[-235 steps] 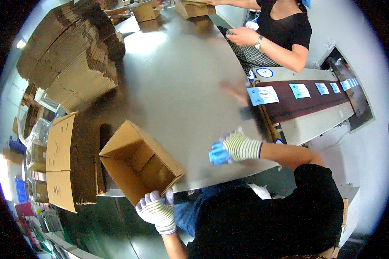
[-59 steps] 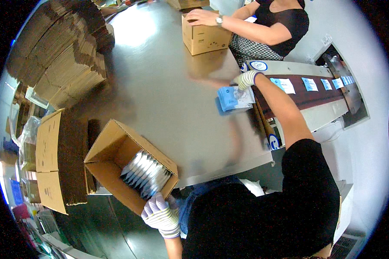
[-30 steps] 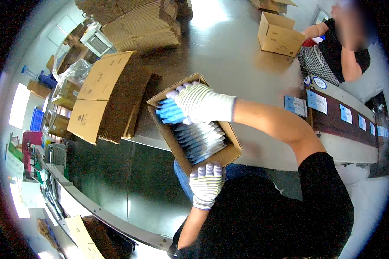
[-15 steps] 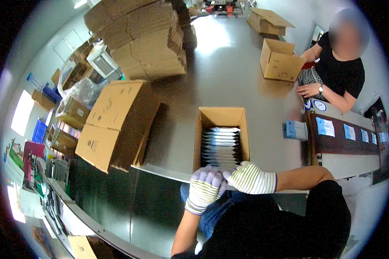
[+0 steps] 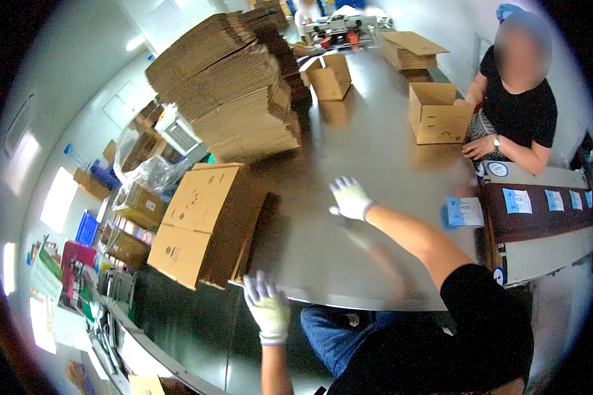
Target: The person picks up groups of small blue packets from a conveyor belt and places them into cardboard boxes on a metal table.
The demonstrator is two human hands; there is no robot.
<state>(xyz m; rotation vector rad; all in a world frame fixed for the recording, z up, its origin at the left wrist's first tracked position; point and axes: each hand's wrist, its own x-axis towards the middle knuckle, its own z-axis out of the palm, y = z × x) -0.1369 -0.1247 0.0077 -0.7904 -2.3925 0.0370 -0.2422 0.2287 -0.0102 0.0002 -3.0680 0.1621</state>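
Observation:
My right hand (image 5: 350,199), in a striped glove, reaches out over the metal table (image 5: 310,243) with its fingers apart and nothing in it. My left hand (image 5: 268,311), gloved too, is raised by the near table edge, fingers spread and empty. Just beyond it, a stack of flattened cartons (image 5: 194,220) leans at the table's left corner. Farther up the tabletop, past my right hand, stands an open cardboard box (image 5: 329,80); its contents are not visible from here.
Tall piles of flat cardboard (image 5: 237,99) rise at the far left. On the right, a co-worker's hand (image 5: 482,146) rests near another open box (image 5: 440,115). Blue-and-white packets lie on a dark conveyor belt (image 5: 534,227), and a few packets (image 5: 464,212) lie at its end.
The box filled with packets is gone from in front of me, and an open box now stands far up the table. My hands have parted, the right reaching forward, the left moving left.

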